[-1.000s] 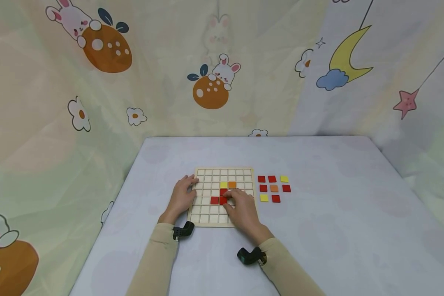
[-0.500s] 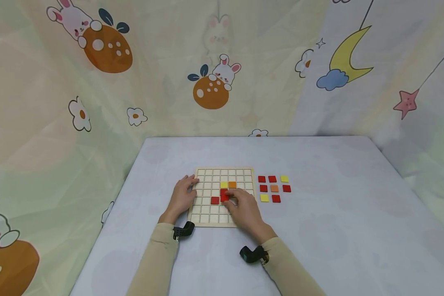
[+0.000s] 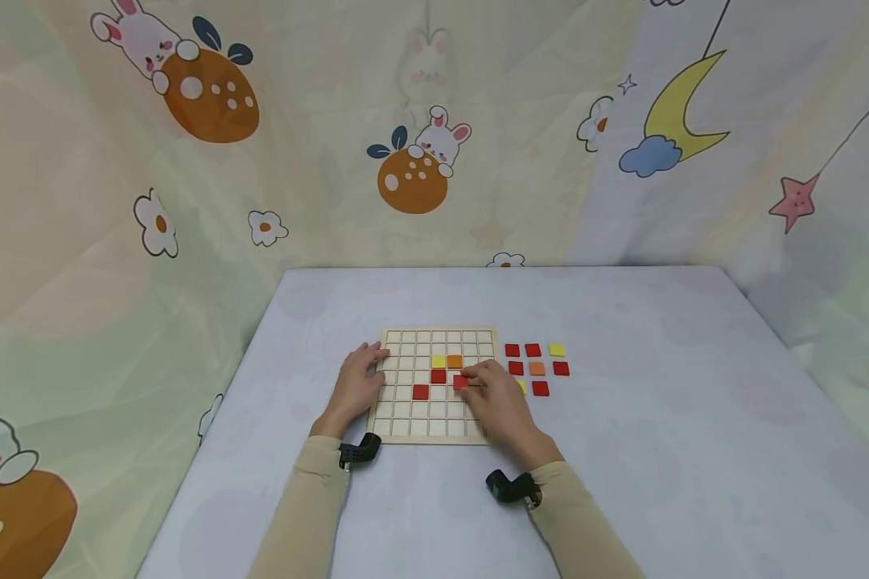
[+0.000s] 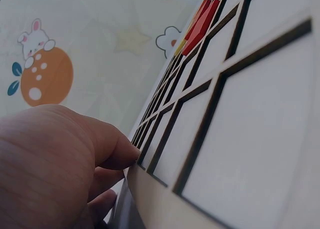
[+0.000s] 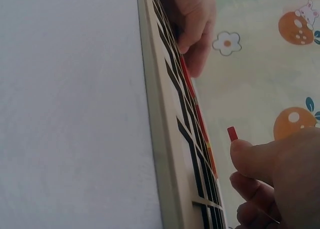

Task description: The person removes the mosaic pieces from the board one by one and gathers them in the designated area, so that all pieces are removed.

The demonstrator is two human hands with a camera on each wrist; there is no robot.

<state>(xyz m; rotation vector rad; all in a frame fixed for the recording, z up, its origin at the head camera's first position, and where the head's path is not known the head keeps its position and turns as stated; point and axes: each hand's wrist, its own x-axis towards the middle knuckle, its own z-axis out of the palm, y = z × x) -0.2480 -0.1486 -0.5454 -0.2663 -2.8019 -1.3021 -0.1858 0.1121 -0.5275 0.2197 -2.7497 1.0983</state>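
Clearly, a small, thin, red square tile [image 3: 460,383] is pinched between the thumb and fingers of the right hand [image 3: 505,408], just below the centre of the head view. It is held above a pale wooden square board with a raised grid [image 3: 403,420]; the right wrist view shows it lifted clear, at lower right. The left hand [image 3: 355,388] has relaxed fingers and thumb resting on the board's left edge, grasping no tile.

The red tile should be light and stiff, its flat face probably a little slippery; breaking seems unlikely. Its thinness makes opposite edges the best hold, with the underside kept free so it could drop flat into a cell. Once seated, it would likely offer little rim to catch. More loose red, orange and yellow square tiles [image 3: 537,369] lie right of the board, one yellow partly hidden.
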